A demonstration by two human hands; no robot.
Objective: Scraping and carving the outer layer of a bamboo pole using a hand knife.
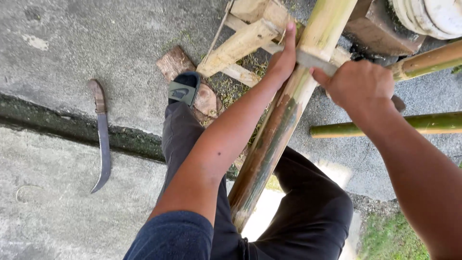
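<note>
Here, a thick bamboo pole (279, 130) runs slantwise from between the person's knees up toward the top edge of the view, its skin mottled green and brown low down and paler yellow higher up. A flat metal blade (315, 61) lies across the pole where the colour turns pale. The left hand (284, 55) is at the blade's near end on the left side of the pole — fingers pressed together and pointing up along the pole, palm against it. The right hand (363, 86) is just right of the pole, its fingers clamped on the blade's handle, of which only a dark end shows past the fist.

Left of the pole stands a rough wooden frame (240, 43) of pale beams, and a foot in a dark slide sandal (183, 89) rests on a wood block (175, 62) beside it. Well left of the pole, a curved knife (102, 137) lies on the concrete ground (57, 43). Right of the pole lie two thinner bamboo stems — a green one (433, 123) flat on the ground, a yellower one (428, 60) above it.
</note>
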